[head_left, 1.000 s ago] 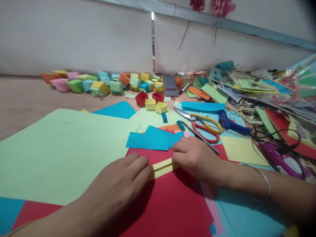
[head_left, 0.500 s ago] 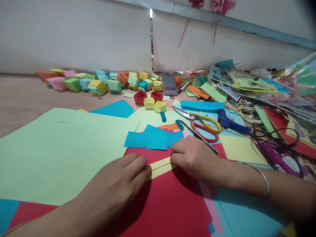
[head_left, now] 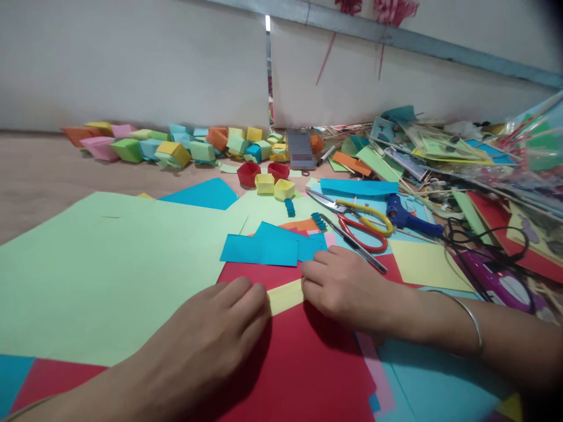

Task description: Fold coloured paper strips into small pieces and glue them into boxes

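A narrow folded strip of pale yellow paper (head_left: 285,296) lies across a red sheet (head_left: 303,369), stretched between my two hands. My left hand (head_left: 233,322) has its curled fingers closed on the strip's left end. At the right end, my right hand (head_left: 341,284) grips it with bent fingers; both sets of fingertips are mostly hidden. Blue paper pieces (head_left: 259,251) lie just beyond the strip. Close past my right hand are a utility knife (head_left: 358,246) and scissors (head_left: 365,221) with one yellow and one red handle.
A large light green sheet (head_left: 109,275) spreads to the left. Small red and yellow paper cups (head_left: 264,184) stand ahead, with many coloured paper boxes (head_left: 176,153) behind. To the right are a blue glue gun (head_left: 411,220), its cord, a purple device (head_left: 495,278) and heaped paper scraps (head_left: 440,146).
The yellow strip showed a lengthwise crease line and looked wider; now it is flatter and narrower, its upper part folded down. Both hands have barely shifted.
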Demonstrator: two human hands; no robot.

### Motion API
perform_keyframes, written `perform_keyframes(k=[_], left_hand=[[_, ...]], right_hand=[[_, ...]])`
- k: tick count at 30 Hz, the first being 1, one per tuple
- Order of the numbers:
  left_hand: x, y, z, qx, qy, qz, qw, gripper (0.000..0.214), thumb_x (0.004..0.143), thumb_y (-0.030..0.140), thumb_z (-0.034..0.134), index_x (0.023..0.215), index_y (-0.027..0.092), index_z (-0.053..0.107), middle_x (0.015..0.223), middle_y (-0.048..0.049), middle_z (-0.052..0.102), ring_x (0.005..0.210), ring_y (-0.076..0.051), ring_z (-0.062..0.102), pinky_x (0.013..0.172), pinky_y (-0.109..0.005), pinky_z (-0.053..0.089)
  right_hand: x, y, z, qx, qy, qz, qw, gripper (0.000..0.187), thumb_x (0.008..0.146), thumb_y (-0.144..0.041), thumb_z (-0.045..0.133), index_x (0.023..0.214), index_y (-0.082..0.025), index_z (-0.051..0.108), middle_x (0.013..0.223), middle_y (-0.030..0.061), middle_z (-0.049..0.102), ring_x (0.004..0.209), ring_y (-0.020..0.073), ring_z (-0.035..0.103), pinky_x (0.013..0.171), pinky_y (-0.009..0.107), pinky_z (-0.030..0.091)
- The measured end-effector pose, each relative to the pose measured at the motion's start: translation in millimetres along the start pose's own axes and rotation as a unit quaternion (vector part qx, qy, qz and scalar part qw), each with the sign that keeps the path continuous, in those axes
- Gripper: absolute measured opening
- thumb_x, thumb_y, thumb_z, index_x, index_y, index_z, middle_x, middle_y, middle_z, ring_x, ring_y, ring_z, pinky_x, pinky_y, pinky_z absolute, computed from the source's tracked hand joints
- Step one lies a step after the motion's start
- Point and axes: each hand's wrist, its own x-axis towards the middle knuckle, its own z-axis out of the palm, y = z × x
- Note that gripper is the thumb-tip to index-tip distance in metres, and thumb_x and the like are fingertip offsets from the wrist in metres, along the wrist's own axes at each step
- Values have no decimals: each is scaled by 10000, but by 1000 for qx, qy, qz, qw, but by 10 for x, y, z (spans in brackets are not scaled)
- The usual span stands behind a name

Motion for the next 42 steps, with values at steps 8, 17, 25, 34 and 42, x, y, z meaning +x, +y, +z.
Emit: perform_keyframes(k=[8,17,25,34,42], left_hand=[[-9,56,-13,26,-4,9,1000,265,760,-5,498,654,198,632,645,-30,578,561,-196,403,491,-352,288],[47,17,-45,-59,-49,-57,995,220,852,96,476,684,186,587,696,-42,559,610,-196,422,554,-352,319],[11,12,84,-2,-24,-10,1000,194,804,51,535,685,196,582,664,-22,562,582,-199,395,535,-353,249],[49,9,34,14,-50,-17,999,232,803,-1,503,694,186,585,690,-28,591,596,-186,432,552,-339,286],[70,-4,121,5,-30,-21,999,215,890,87,465,746,185,591,699,-31,579,617,-192,441,563,-345,283]], right_hand=[[7,-7,-40,-8,2,-20,1000,308,914,-42,494,631,-142,562,689,61,551,680,167,378,569,329,151],[-19,-35,-48,-1,-64,-11,998,256,908,-45,474,688,-146,556,632,40,536,613,157,364,559,326,158],[-58,-242,-16,-72,-26,-21,997,167,905,-72,430,826,-132,564,732,64,566,646,182,423,556,349,136],[-121,-363,-47,-159,-59,-10,985,167,803,-36,500,684,-130,570,605,58,504,551,152,369,545,338,116],[-93,-364,-75,-161,-73,1,984,172,730,-7,524,619,-138,534,552,37,470,507,126,344,518,313,122]])
